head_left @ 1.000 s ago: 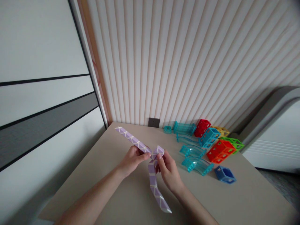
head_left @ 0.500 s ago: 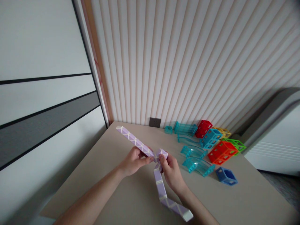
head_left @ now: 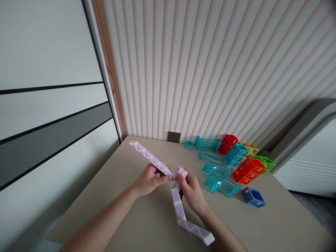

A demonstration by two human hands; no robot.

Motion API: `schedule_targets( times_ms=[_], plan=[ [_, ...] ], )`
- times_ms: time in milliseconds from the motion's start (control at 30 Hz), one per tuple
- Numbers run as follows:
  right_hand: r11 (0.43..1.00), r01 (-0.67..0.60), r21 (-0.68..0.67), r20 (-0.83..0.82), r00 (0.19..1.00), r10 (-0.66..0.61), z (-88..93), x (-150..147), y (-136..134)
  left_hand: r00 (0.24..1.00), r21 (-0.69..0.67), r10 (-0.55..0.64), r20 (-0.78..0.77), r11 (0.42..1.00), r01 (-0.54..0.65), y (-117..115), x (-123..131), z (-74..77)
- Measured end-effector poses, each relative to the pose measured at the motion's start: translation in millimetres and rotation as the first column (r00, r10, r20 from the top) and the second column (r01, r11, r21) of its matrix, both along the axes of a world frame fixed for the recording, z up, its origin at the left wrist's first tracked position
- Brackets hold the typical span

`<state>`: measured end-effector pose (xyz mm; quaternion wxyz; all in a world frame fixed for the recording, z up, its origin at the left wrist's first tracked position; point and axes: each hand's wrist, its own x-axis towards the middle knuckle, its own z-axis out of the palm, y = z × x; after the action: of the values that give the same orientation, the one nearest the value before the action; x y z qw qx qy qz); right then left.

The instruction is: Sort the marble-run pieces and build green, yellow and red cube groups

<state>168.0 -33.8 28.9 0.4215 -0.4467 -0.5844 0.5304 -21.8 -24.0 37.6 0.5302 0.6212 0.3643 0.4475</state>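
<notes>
A purple and white snake puzzle of hinged wedge segments is held between both hands above the table. My left hand is closed on it near the middle, thumb along the near side; from there a straight stretch runs up to the far left. My right hand pinches a bent, folded part just right of the left hand, its thumb on top. Below the right hand, the other end hangs in a crooked line toward the lower right, ending in a white face. Some fingers of both hands are hidden under the puzzle.
On the table, right of my hands, lie clear teal track pieces, a blue frame block, a red-orange block, a light blue block and a red block. A socket sits on the ribbed wall behind.
Both hands keep their grip. The hanging end of the snake puzzle has shifted slightly left and up, and the folded part has moved a little left.
</notes>
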Motion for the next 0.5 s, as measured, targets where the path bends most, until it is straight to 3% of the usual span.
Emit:
schedule_targets(
  times_ms=[233, 500],
  plan=[
    [0.998, 0.031, 0.054, -0.048, 0.998, -0.029, 1.1, 0, 1, 1.0, -0.015, 0.003, -0.018, 1.0, -0.003, -1, 2, -1.6],
    [0.996, -0.032, 0.082, -0.111, 0.993, 0.041, -7.9, -2, -5, 0.991, -0.075, 0.068, 0.119, 0.995, -0.059, -5, 11, 1.1]
  ],
)
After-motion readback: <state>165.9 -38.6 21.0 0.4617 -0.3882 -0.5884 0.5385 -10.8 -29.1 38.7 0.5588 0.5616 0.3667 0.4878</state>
